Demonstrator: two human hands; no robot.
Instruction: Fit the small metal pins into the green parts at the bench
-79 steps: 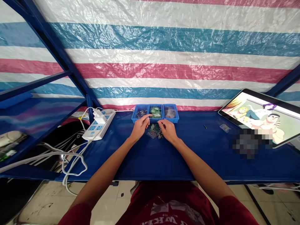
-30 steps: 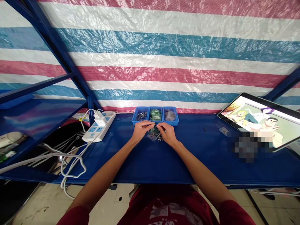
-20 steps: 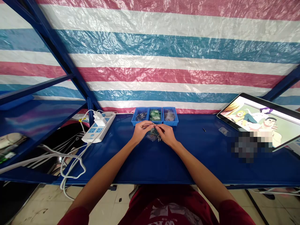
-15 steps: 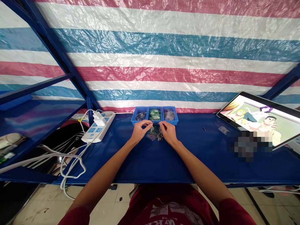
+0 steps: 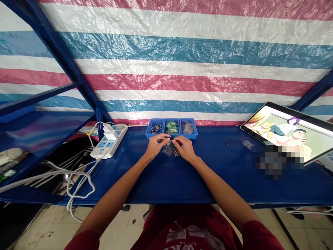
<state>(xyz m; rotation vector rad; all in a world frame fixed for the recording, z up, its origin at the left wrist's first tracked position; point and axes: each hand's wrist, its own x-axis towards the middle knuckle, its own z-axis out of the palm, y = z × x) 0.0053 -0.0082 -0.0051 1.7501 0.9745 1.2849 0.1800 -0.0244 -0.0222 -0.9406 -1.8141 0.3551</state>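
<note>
Right hand (image 5: 185, 148) now sits close to left hand (image 5: 155, 146), the earlier fingertip gap narrowed; suggests both work one spot; fingers curled, cannot tell whether either pinches anything; metal pins (image 5: 176, 153) lie on desk (image 5: 171, 182) below, fanned, long axes roughly 1-to-7 o'clock.

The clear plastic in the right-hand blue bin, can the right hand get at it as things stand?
Likely yes: the right hand is just in front of the right-hand blue bin, whose top is open, and nothing visible covers the clear plastic. It may hold something too small to tell.
</note>
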